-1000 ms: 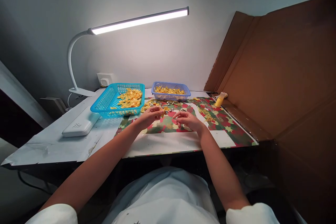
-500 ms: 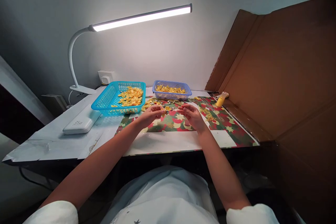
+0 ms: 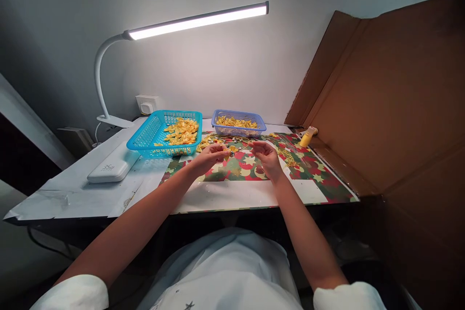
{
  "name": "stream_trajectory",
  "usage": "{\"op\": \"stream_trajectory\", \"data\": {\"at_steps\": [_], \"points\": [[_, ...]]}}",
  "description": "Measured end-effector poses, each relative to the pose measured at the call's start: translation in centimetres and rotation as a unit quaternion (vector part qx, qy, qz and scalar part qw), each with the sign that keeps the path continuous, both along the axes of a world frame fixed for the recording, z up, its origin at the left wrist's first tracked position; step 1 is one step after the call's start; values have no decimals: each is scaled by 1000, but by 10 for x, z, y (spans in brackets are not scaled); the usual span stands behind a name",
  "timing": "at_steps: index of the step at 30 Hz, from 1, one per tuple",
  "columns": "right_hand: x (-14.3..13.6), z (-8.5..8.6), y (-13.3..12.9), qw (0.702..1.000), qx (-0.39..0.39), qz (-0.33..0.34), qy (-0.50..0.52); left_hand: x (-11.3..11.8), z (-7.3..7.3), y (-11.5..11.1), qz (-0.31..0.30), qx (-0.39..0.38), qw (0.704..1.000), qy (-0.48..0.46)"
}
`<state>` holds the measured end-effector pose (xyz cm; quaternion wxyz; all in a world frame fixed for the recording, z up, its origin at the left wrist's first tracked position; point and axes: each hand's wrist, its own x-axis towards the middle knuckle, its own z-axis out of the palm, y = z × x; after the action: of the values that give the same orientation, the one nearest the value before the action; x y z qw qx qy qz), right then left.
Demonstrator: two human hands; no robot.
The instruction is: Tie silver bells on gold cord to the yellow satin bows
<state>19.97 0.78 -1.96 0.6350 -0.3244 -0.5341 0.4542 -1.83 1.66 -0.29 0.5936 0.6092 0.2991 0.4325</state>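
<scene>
My left hand [image 3: 211, 156] is closed, its thumb and fingertips pinching a small yellow ribbon piece [image 3: 227, 152] with a shiny silver bell-like ball [image 3: 232, 153] beside it. To its right, my right hand [image 3: 267, 156] has thumb and index finger drawn together. Whatever sits in that pinch is too small to make out. Both hands hover over a patterned red and green sheet [image 3: 236, 172]. Just behind them lie loose yellow pieces [image 3: 209, 142] and several small silver balls among thin gold strands.
A turquoise basket [image 3: 145, 141] with yellow pieces stands at left, a purple basket [image 3: 240, 131] with gold pieces at the back. A white power bank [image 3: 112, 167], a clip lamp [image 3: 199, 22], a yellow bottle [image 3: 307, 138] and a pile of gold strands [image 3: 289, 159] surround the hands. Cardboard [image 3: 385, 92] rises at right.
My right hand's fingers have shifted slightly up and tilted, still close to the left hand. The left hand keeps its pinch on the yellow ribbon piece. The view has moved a little.
</scene>
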Motion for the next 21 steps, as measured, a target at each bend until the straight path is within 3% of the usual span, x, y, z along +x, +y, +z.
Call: {"op": "stream_trajectory", "data": {"at_steps": [9,12,16,21], "points": [[2,7,-4,994,4,-18,111,-1,-4,3,5,7,1000,26],[6,10,-7,990,8,28,136,-1,-7,3,19,9,999,37],[7,11,-10,988,3,127,93,-2,-13,8,39,10,999,31],[2,12,-14,993,-17,115,8,-3,-20,16,56,16,998,2]]}}
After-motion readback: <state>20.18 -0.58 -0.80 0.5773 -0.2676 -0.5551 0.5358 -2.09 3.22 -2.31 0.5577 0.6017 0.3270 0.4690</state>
